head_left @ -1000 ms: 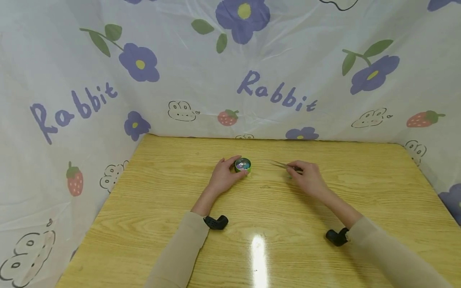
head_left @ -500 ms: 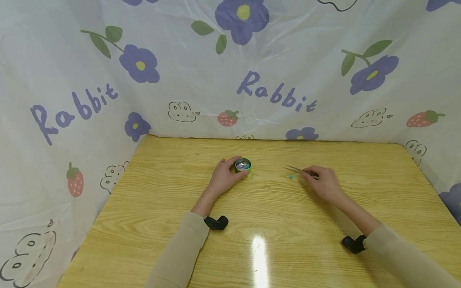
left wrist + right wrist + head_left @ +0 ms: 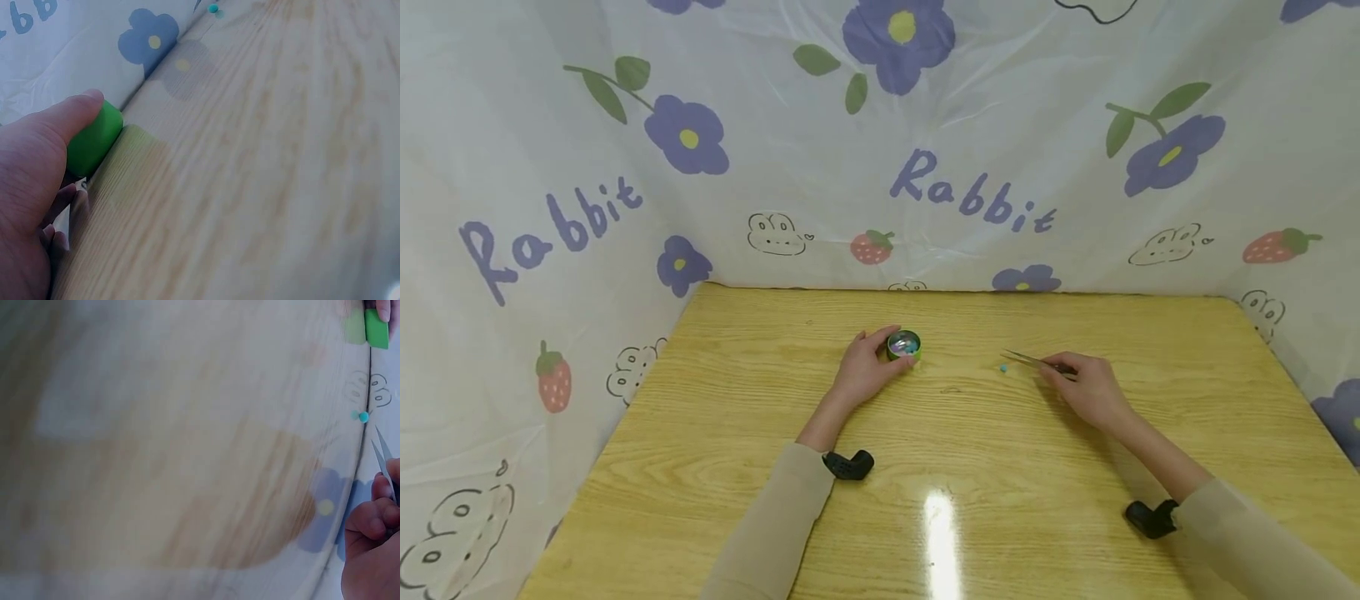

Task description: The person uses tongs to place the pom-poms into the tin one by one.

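Note:
My left hand (image 3: 867, 367) grips a small round green tin (image 3: 100, 141) on the table, thumb on its near side and fingers round the far side. In the head view, small shiny, bluish and purple bits show inside the tin. My right hand (image 3: 1090, 387) pinches a pair of metal tweezers (image 3: 1030, 358), whose points face left and stand slightly apart in the right wrist view. Just left of and below the tweezer tips lies a tiny turquoise bead (image 3: 1003, 368) on the table. The bead (image 3: 364, 417) also shows beyond the tips in the right wrist view.
The table (image 3: 955, 450) has a light wood-grain top with a bright reflection near its front. A white curtain (image 3: 820, 167) printed with flowers, strawberries and rabbits rises at its back and sides. Black wrist cameras (image 3: 850, 465) sit at both sleeves.
The right hand has drawn back to the right with the tweezers, and the turquoise bead now shows in full on the table. The left hand and the tin have stayed in place.

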Demonstrator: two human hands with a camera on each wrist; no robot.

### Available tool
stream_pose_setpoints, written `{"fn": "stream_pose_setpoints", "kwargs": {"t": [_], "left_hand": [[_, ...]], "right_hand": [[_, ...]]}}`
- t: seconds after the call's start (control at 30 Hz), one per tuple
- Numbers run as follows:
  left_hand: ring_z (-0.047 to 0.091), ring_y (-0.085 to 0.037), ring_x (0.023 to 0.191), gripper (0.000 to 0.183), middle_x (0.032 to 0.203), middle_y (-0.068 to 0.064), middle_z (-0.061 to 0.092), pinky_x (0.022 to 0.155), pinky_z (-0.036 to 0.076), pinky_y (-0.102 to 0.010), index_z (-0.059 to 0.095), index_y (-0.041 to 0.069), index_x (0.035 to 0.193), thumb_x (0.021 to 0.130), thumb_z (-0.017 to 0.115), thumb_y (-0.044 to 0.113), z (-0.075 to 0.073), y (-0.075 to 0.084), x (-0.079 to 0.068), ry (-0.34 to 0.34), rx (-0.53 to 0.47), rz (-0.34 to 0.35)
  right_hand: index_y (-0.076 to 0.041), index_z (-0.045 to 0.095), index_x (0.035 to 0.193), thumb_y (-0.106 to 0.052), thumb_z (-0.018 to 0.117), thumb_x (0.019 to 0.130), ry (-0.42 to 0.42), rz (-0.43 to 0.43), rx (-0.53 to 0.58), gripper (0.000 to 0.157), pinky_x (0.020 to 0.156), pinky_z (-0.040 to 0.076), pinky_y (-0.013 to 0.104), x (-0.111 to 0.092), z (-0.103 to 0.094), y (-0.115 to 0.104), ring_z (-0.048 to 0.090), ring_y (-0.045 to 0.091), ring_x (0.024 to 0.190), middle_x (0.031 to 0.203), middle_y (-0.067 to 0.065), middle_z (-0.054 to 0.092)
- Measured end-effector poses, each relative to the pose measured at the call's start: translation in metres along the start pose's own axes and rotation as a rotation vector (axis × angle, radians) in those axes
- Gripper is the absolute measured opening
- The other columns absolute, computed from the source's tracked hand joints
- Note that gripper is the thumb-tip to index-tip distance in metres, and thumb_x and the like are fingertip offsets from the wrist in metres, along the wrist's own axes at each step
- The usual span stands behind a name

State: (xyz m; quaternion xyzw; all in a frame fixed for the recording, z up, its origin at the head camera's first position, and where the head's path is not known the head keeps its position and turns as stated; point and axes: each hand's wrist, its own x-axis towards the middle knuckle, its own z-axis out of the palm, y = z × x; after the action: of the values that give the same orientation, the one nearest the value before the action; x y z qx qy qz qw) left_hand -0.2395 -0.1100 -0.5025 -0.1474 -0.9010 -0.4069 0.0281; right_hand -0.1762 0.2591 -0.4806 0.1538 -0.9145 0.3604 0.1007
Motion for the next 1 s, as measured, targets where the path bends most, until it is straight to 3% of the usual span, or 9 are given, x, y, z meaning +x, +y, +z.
{"fn": "stream_pose_setpoints", "kwargs": {"t": [0.17,0.43,0.77,1.0], "left_hand": [[0.04,-0.044,0.143,0.068,0.138,-0.013,0.064,0.124,0.022,-0.052,0.056,0.012,0.149,0.092,0.079,0.04,0.0001,-0.001,0.0003,0.003,-0.004,0.0],[0.04,-0.043,0.143,0.068,0.139,-0.012,0.064,0.124,0.022,-0.051,0.055,0.013,0.149,0.092,0.079,0.04,-0.0002,-0.0008,0.0003,-0.004,0.001,-0.001],[0.05,-0.038,0.137,0.067,0.137,-0.012,0.065,0.125,0.02,-0.049,0.056,0.012,0.149,0.092,0.079,0.039,0.0003,-0.0005,0.0013,-0.004,-0.008,0.008],[0.041,-0.042,0.143,0.067,0.137,-0.012,0.064,0.124,0.021,-0.051,0.056,0.013,0.149,0.092,0.079,0.04,0.0002,-0.0001,0.0014,-0.007,-0.015,-0.003]], "right_hand": [[0.006,0.072,0.117,-0.011,0.065,0.103,-0.041,0.044,0.0,0.023,0.077,0.061,0.051,-0.0027,-0.0024,0.0002,0.071,0.04,0.096,0.106,0.022,0.073],[0.005,0.074,0.112,-0.009,0.066,0.101,-0.062,0.049,0.013,0.019,0.057,0.052,0.027,-0.0064,-0.0018,0.0011,0.069,0.028,0.083,0.097,0.016,0.074],[0.004,0.074,0.111,-0.007,0.066,0.101,-0.073,0.05,0.032,0.017,0.057,0.054,0.027,-0.0084,-0.0013,0.0018,0.07,0.03,0.085,0.101,0.018,0.074],[0.004,0.074,0.11,-0.007,0.066,0.101,-0.074,0.042,0.02,0.017,0.062,0.056,0.027,-0.0076,-0.0015,0.0016,0.071,0.035,0.091,0.101,0.018,0.074]]}}
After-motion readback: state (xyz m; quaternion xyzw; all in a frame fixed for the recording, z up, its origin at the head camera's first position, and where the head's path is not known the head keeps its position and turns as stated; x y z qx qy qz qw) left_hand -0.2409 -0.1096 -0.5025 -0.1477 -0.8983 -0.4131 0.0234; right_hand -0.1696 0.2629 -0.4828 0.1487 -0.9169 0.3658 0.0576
